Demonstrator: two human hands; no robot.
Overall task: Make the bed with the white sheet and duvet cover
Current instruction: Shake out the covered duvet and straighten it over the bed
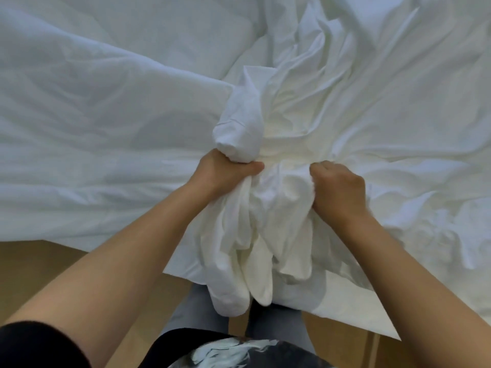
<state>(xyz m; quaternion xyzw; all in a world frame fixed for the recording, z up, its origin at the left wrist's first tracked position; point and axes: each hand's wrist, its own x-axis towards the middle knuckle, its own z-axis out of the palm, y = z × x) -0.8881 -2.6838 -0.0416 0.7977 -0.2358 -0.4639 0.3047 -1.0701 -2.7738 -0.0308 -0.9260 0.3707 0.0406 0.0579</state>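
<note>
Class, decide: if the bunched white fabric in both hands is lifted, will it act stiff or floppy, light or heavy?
Probably floppy: the white fabric droops in loose folds below the left hand and right hand. Likely light: it looks thin and creases finely.

Head camera looks steeply down (close) over the bed (106, 128).

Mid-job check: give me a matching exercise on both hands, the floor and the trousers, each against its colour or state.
Things:
1 left hand
2 right hand
3 floor
4 trousers

Colour or state:
A tan
B grips the rolled bundle
C grey
D grips the gathered folds

Pairs: 1-B, 2-D, 3-A, 4-C
</note>
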